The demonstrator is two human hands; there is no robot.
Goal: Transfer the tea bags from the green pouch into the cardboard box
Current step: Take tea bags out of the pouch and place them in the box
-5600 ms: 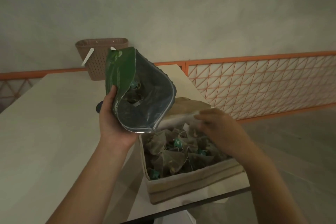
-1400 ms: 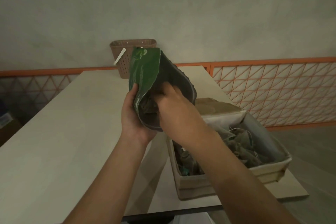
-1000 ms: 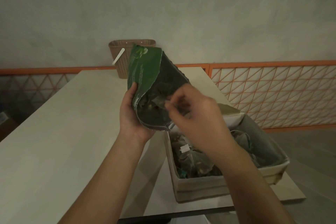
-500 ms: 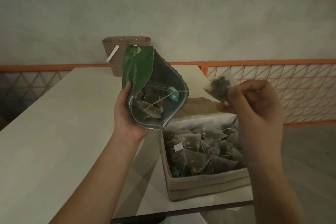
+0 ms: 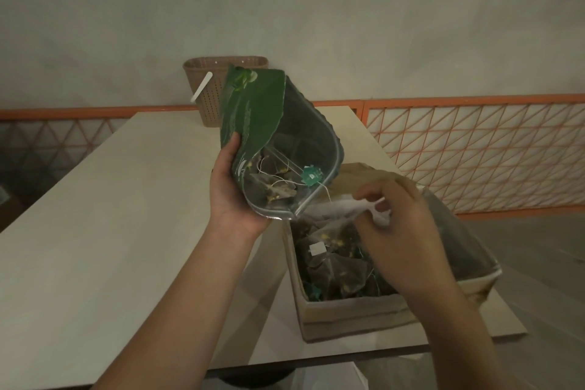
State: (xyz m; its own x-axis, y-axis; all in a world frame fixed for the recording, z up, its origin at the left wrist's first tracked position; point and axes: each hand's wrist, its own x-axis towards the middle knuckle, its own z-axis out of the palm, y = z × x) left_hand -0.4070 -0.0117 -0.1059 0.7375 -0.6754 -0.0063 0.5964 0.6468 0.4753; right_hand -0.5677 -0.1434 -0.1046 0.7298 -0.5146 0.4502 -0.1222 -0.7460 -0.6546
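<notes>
A pale table [image 5: 95, 247] runs toward a grey wall, edged by an orange lattice railing [image 5: 474, 152], with a perforated brown basket [image 5: 218, 85] at its far end. In the head view, a person's left hand [image 5: 232, 196] grips the green pouch [image 5: 253, 117] from below, fingers curled round its side, holding it tilted with the open mouth facing the camera above the table, just beside the cardboard box [image 5: 342, 317]. A few tea bags [image 5: 272, 184] remain inside the pouch, one teal tag [image 5: 311, 175] dangling at the lip. The right hand [image 5: 402, 237] hovers over the box with fingers bent near the white liner; whether it pinches a bag cannot be told. The box, at the table's near right corner, already holds a heap of tea bags [image 5: 335, 266]. The transfer appears mostly done, with only a handful left in the pouch.
</notes>
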